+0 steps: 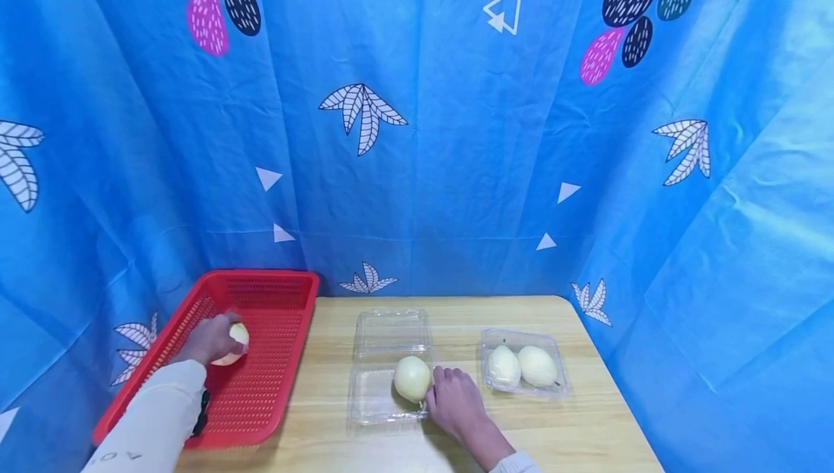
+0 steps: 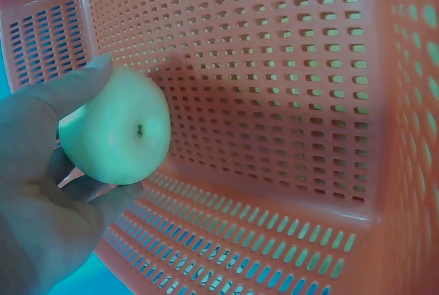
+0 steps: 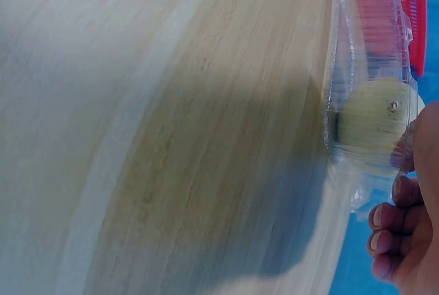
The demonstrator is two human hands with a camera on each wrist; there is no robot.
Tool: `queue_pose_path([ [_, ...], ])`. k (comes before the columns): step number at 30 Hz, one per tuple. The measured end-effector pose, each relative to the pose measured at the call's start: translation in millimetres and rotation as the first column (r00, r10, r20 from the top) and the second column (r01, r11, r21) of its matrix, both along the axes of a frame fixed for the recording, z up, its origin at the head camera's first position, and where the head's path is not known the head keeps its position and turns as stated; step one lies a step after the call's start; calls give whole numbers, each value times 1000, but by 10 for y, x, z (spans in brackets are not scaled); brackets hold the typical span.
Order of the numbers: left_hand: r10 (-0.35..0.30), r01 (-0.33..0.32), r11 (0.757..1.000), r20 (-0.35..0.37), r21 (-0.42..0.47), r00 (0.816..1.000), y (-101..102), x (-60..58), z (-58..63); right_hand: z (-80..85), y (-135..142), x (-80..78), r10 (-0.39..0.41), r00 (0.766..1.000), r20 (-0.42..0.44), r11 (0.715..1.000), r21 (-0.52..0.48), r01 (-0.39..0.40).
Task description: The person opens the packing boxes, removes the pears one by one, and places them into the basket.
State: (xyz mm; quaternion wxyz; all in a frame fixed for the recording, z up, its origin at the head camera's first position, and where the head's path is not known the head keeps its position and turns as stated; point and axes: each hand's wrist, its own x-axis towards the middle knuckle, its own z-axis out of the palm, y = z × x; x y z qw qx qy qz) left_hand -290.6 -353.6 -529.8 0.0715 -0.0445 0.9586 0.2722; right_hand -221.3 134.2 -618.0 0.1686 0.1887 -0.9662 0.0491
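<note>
My left hand (image 1: 211,339) is clamped round a pear (image 1: 239,342) inside the red basket (image 1: 276,357), left of the open clear box (image 1: 373,395). My right hand (image 1: 456,402) is at that box's right wall, fingers bent; whether they pinch it, I cannot tell. A second pear (image 1: 412,377) sits in its near half; another clear box (image 1: 555,344) holding two pears (image 1: 537,366) lies to its right.
</note>
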Motion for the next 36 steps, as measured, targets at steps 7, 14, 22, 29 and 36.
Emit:
queue_pose_path([
  [7, 8, -8, 1000, -9, -6, 1000, 14, -45, -36, -1, -3, -10, -3, 1000, 19, 1000, 5, 3],
  [14, 9, -9, 1000, -4, -4, 1000, 19, -38, -130, 9, -19, -8, -2, 1000, 17, 1000, 7, 2],
  [22, -34, 34, 999, 6, 3, 999, 70, -26, -133, 24, -5, -2, 3, 1000, -1, 1000, 23, -3],
  [29, -30, 29, 999, 44, 26, 999, 106, 67, -42, 47, 1, 10, 18, 1000, -23, 1000, 19, -18],
  [36, -61, 61, 998, -13, -8, 998, 99, 88, -41, 38, -6, 14, 14, 1000, -24, 1000, 19, -13],
])
